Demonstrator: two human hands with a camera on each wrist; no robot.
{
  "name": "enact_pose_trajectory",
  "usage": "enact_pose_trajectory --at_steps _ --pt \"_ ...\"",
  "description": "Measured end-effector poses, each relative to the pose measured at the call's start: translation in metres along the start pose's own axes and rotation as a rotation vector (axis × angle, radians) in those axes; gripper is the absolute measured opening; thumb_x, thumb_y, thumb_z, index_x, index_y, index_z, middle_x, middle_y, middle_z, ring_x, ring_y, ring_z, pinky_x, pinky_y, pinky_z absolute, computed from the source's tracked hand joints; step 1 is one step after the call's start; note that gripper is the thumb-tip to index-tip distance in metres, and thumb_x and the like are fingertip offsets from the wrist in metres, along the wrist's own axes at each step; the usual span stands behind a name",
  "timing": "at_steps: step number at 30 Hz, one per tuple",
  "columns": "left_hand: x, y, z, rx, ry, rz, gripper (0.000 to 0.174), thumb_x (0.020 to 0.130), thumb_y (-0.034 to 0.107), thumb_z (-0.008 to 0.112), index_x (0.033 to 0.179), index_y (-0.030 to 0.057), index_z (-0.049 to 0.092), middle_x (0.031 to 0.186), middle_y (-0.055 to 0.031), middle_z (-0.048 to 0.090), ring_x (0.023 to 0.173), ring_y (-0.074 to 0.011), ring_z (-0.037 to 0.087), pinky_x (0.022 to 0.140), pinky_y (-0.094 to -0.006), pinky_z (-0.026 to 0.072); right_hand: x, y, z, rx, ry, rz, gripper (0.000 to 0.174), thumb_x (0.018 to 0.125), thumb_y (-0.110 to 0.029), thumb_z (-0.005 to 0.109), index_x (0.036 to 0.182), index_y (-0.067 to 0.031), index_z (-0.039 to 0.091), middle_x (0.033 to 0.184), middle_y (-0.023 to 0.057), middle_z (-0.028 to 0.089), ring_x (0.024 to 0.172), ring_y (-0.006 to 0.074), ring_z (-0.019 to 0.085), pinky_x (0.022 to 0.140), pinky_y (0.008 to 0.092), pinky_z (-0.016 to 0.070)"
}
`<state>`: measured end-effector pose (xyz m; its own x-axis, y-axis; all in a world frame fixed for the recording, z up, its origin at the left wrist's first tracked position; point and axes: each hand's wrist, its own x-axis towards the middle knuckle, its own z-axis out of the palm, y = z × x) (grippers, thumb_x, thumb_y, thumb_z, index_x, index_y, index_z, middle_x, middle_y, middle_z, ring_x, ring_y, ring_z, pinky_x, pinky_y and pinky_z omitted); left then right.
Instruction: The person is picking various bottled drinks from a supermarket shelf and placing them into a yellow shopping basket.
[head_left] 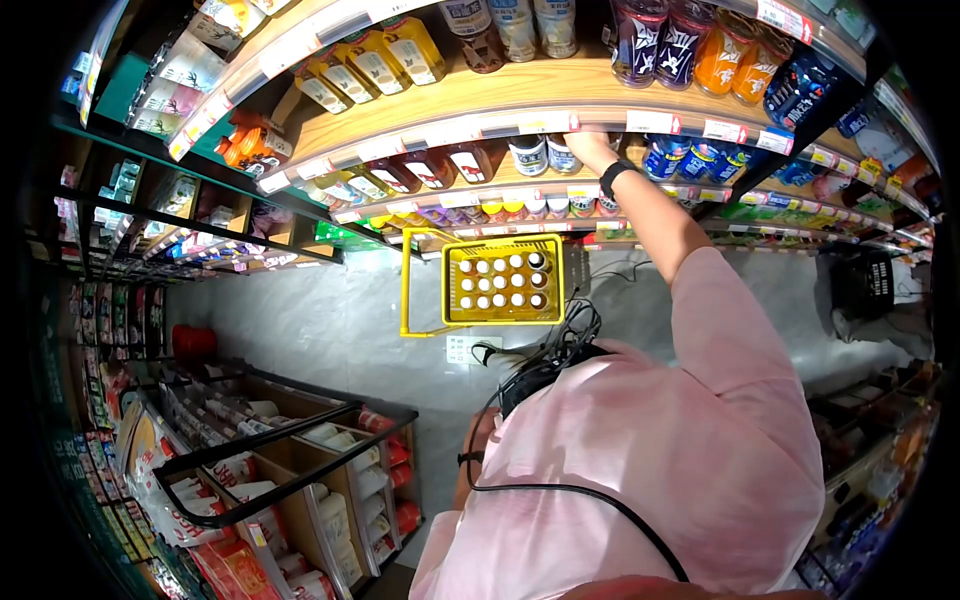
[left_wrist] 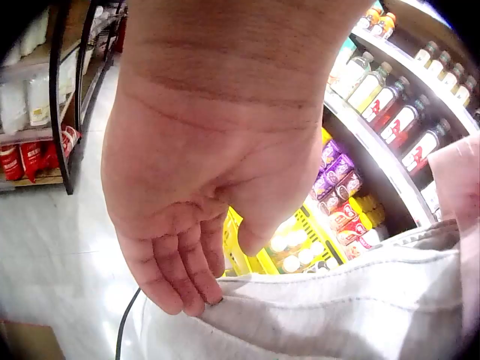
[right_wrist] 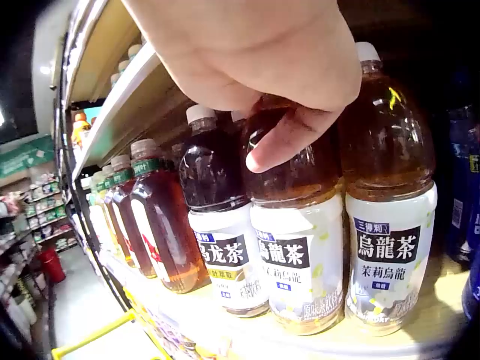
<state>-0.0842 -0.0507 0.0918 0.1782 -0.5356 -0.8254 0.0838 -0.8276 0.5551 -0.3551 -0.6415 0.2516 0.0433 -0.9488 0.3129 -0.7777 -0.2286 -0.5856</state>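
My right hand (right_wrist: 262, 60) reaches onto a store shelf and grips an oolong tea bottle (right_wrist: 296, 255) round its upper part, thumb across the front. The bottle has a white label and amber tea inside; its cap is hidden under the hand. A darker tea bottle (right_wrist: 223, 247) stands to its left, and another amber oolong tea bottle (right_wrist: 390, 255) to its right. In the head view the right hand (head_left: 592, 152) is partly hidden by the shelf edge above. Down by light-coloured trousers (left_wrist: 322, 307) hangs my left hand (left_wrist: 202, 172), its fingers loosely curled and holding nothing.
A yellow basket (head_left: 447, 290) with several white-capped bottles (head_left: 499, 283) stands on the grey floor before the shelves. Its handle (head_left: 406, 285) sticks out left. A rack with a black rail (head_left: 270, 455) is at lower left. A black cable (head_left: 590, 490) crosses the pink shirt.
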Motion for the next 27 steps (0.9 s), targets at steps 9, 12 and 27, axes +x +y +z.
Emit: enact_pose_trajectory --at_steps 9,12,27 --pt "0.02 -0.001 0.004 0.106 -0.04 0.04 0.032 0.09 0.03 0.056 0.093 -0.0012 0.064 0.078 -0.0055 0.06 0.065 -0.0136 0.053 0.055 -0.029 0.0422 -0.007 0.004 0.025 -0.108 0.388 -0.179 0.025 0.089 -0.026 0.052 0.086 -0.0058 0.067 0.079 0.0193 0.067 0.074 0.0401 0.065 0.066 0.0523 0.0492" --pt "0.019 -0.001 0.001 0.125 -0.038 0.031 0.032 0.09 0.03 0.056 0.093 -0.0012 0.064 0.078 -0.0057 0.06 0.065 -0.0138 0.054 0.056 -0.029 0.0425 -0.013 -0.001 0.002 0.029 0.084 0.024 0.049 0.095 -0.045 0.043 0.103 -0.0021 0.067 0.103 0.0202 0.068 0.1 0.0405 0.062 0.089 0.0483 0.0466" --pt "0.024 0.007 -0.007 0.179 -0.05 0.061 0.032 0.09 0.03 0.056 0.094 -0.001 0.064 0.081 -0.007 0.061 0.067 -0.0147 0.055 0.057 -0.0291 0.0438 -0.085 0.021 -0.089 0.223 0.293 0.176 0.051 0.084 -0.025 0.068 0.125 -0.0015 0.049 0.122 0.023 0.051 0.11 0.0441 0.053 0.094 0.0467 0.044"
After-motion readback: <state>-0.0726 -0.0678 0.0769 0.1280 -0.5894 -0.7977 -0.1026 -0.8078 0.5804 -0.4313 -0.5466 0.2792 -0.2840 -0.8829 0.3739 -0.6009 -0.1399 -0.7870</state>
